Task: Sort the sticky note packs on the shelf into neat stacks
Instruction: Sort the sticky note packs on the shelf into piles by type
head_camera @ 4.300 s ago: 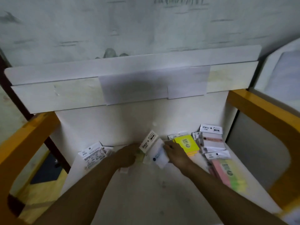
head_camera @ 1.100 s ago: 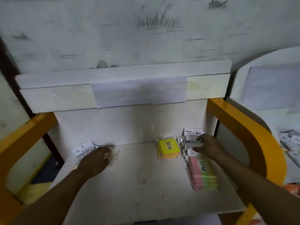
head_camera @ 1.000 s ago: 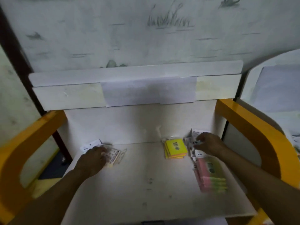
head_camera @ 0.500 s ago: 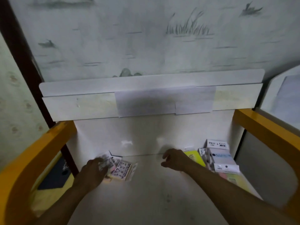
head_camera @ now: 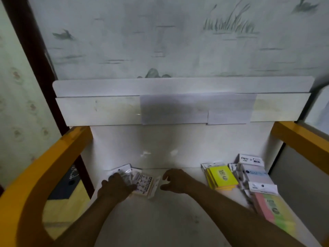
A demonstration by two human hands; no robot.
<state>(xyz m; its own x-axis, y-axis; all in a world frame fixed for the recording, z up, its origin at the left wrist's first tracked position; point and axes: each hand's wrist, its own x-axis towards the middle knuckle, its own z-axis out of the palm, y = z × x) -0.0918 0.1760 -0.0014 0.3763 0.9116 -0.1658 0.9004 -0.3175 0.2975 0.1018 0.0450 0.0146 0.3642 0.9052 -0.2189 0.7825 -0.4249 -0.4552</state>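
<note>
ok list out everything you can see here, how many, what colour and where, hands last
white packs: small loose pile, printed labels, shelf's left rear
yellow packs: one stack, right of centre
pale blue-pink packs: one stack, white headers, right rear
pink-green-yellow packs: one stack, right front
shelf: one, white, between orange side rails
orange side rails: two, left and right
wall: pale, painted reeds, behind
left hand: rests on the white packs
right hand: fingers curled, empty, beside that pile

1. You are using two hands: left point(head_camera: 116, 187), right point(head_camera: 175, 181).
2. Four pack groups are lying on the shelf point(head_camera: 160, 220): printed point(head_camera: 144, 184), yellow point(head_camera: 221, 177), white point(head_camera: 257, 177), pink-green point(head_camera: 272, 209).
</note>
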